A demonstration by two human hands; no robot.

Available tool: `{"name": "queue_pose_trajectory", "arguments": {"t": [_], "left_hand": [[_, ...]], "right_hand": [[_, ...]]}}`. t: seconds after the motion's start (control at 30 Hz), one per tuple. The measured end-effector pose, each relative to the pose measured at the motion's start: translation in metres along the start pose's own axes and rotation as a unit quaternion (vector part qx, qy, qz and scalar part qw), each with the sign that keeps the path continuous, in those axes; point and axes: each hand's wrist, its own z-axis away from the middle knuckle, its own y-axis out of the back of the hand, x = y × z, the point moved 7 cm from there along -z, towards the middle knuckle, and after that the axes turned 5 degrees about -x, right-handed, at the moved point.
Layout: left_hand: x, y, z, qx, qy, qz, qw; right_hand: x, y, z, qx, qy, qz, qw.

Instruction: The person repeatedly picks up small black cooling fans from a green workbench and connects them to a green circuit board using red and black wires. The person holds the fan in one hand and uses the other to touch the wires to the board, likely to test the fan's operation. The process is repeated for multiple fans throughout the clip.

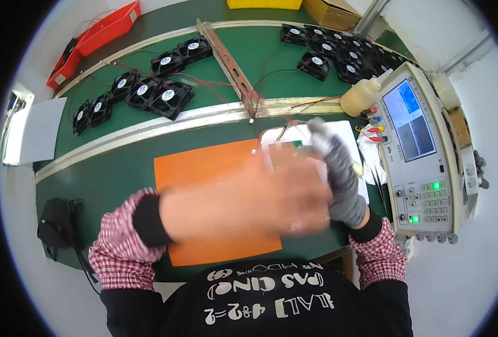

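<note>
While motion blur hides its fingers' state, the bare left hand point(283, 194) sweeps across the flat orange rubber mat point(204, 168) toward the grey-gloved right hand point(342, 180), fingers together, near the small green circuit board point(297, 144) beside the beige tester console point(415, 151).

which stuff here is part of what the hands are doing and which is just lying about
In use: left hand, right hand, small green circuit board, orange mat.

Lying about: black fans, red trays, pale bottle, test instrument.
</note>
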Motion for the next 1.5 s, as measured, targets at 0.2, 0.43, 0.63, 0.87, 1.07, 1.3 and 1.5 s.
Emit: {"name": "queue_pose_trajectory", "arguments": {"t": [0.2,0.43,0.63,0.87,1.07,1.3,1.5], "left_hand": [[0.031,-0.012,0.058,-0.202,0.049,0.169,0.964],[-0.037,0.066,0.113,-0.013,0.344,-0.347,0.872],[0.002,0.003,0.073,-0.077,0.200,-0.118,0.970],[-0.035,0.003,0.118,0.076,0.379,0.152,0.910],[-0.010,-0.027,0.090,-0.051,0.309,0.061,0.948],[0.032,0.030,0.086,0.154,0.237,0.256,0.925],[0.045,0.057,0.092,0.208,0.285,0.036,0.935]], "right_hand": [[-0.021,-0.025,0.015,-0.151,0.161,0.134,0.966],[0.044,0.001,0.013,-0.105,-0.141,0.086,0.981],[0.063,-0.015,0.023,-0.074,-0.192,-0.074,0.976],[0.063,-0.023,0.023,-0.084,-0.139,-0.116,0.980],[0.051,-0.025,0.015,-0.111,-0.060,0.002,0.992],[0.075,-0.024,0.032,-0.066,-0.156,-0.110,0.979],[0.065,-0.019,0.026,-0.111,-0.118,0.003,0.987]]}}
